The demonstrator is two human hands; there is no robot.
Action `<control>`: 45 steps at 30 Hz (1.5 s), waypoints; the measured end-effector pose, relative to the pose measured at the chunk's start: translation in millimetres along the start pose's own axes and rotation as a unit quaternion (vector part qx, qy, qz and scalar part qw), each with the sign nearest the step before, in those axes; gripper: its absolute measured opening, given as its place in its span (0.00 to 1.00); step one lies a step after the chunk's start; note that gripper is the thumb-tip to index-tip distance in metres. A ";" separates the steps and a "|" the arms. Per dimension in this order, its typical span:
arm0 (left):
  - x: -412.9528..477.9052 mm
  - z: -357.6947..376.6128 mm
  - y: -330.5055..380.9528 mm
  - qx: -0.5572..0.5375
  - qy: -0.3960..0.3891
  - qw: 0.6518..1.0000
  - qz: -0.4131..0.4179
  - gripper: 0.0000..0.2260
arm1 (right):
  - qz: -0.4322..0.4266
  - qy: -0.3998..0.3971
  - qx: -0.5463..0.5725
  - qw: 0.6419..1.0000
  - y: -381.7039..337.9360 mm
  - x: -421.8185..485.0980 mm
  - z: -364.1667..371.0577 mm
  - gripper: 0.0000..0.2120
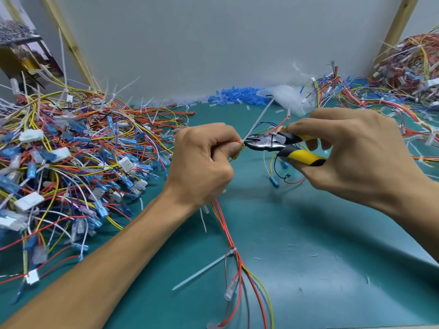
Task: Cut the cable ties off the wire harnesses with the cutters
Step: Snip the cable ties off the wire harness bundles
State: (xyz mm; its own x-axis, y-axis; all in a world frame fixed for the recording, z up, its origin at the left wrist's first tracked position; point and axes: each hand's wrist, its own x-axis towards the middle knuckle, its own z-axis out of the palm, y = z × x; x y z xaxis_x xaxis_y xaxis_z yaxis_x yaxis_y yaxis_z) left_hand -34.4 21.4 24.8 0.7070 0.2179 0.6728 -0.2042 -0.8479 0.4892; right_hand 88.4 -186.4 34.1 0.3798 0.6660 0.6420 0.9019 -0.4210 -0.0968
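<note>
Over the middle of the bench (320, 233), the left hand (204, 160) pinches the harness (220, 216) beside its cable tie (257, 120) while the right hand (351, 157) grips the cutters (268, 142), whose tips should bite the tie alone, with the harness kept taut.

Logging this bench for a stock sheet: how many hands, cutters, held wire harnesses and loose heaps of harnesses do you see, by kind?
hands: 2, left hand and right hand
cutters: 1
held wire harness: 1
heaps of harnesses: 2, left heap and right heap
total: 6
</note>
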 end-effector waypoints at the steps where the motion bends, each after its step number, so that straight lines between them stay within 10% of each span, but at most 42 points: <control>1: 0.3 0.3 -0.4 0.002 0.002 1.000 -0.001 0.10 | 0.002 -0.002 -0.001 1.000 0.5 0.4 -0.7 0.09; 45: -0.2 2.2 0.4 -0.051 -0.058 0.993 -0.086 0.08 | -0.014 -0.033 0.006 0.999 -0.5 0.4 -2.5 0.13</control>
State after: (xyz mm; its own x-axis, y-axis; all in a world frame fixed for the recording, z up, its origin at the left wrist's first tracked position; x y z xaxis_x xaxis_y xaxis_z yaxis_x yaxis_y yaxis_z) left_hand -33.1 20.0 23.5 0.8088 0.2931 0.5099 -0.1374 -0.7488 0.6484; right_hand 87.6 -187.5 36.3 0.3666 0.7168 0.5932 0.9148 -0.3938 -0.0895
